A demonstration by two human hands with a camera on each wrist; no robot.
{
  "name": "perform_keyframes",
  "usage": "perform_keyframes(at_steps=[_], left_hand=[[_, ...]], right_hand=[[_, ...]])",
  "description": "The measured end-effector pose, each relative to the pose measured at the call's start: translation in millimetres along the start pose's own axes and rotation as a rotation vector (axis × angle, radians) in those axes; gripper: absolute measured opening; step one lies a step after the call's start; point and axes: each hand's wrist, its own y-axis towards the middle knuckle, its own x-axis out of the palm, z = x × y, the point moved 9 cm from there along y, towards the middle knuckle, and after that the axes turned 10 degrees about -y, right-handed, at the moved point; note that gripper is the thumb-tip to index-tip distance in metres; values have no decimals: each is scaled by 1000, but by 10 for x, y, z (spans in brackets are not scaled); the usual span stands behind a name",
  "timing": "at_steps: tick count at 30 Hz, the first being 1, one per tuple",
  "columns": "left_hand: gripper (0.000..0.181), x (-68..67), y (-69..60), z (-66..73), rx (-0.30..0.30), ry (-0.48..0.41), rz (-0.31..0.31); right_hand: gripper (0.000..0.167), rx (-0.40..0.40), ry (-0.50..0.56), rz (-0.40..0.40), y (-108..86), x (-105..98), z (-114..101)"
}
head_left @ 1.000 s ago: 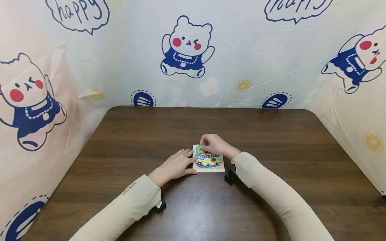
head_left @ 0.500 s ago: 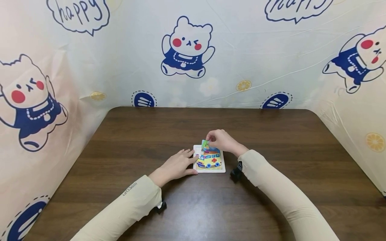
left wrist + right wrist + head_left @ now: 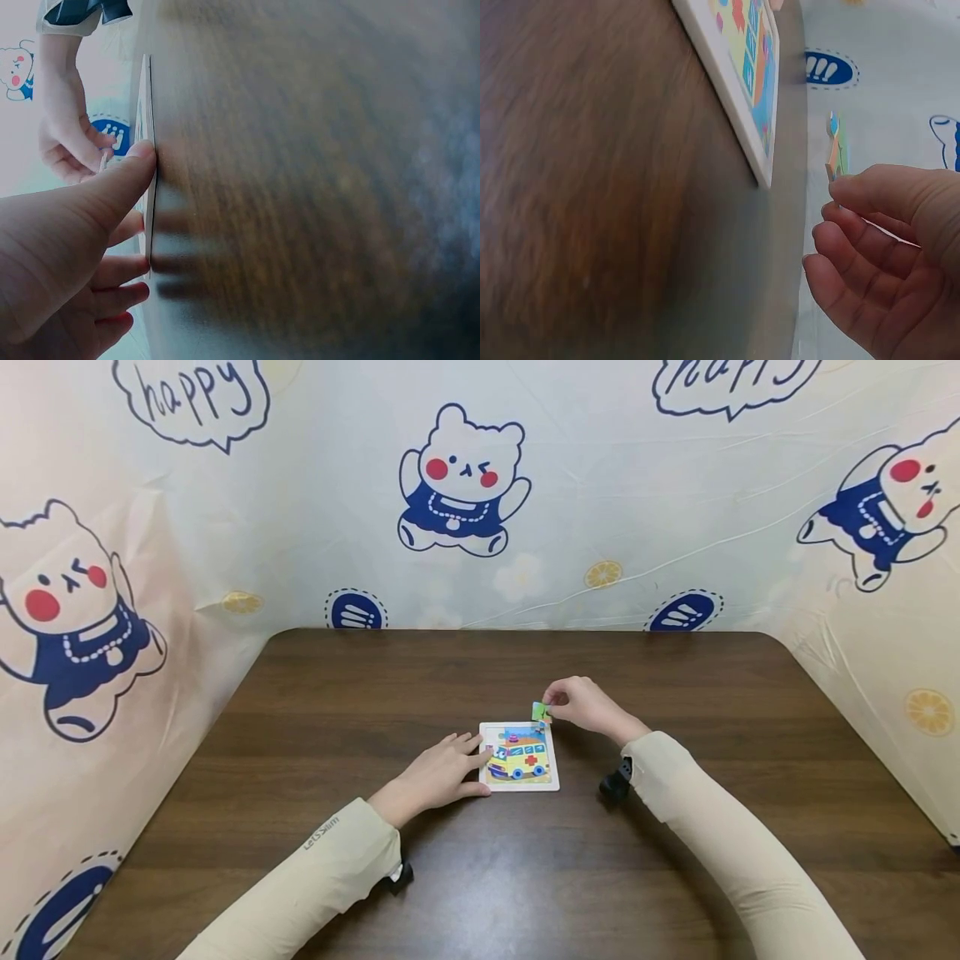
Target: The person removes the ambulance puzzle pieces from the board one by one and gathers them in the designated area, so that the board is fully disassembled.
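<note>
A square jigsaw puzzle in a white frame lies flat on the table, with a yellow ambulance picture. Its upper left corner shows a pale bare spot. My left hand rests at the frame's left side, fingers extended; in the left wrist view its thumb touches the edge. Just beyond the frame's upper right corner, my right hand pinches a green puzzle piece between thumb and forefinger. In the right wrist view this piece is raised off the table and seen nearly edge-on, the other fingers loosely curled.
The brown wooden table reaches back to a pale cloth backdrop printed with cartoon bears. Cloth also hangs along the left and right sides. A black wrist camera sits under the right sleeve.
My right hand has lifted the green puzzle piece out of the puzzle's upper left corner and carried it right, past the top edge. The left hand has stayed in place.
</note>
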Motion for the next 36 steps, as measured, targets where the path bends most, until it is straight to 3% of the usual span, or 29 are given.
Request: perform_keyframes(at_steps=[14,28,36], left_hand=[[58,-4,-10,13,6,-10,4],[59,4,-1,-5,2,-12,9],[58,-4,-6,8,6,-7,12]], right_hand=[[9,22,-41,-2,-129,-71,213],[6,21,-103,-88,-191,51,347],[6,-3,-116,-83,-212,73,339]])
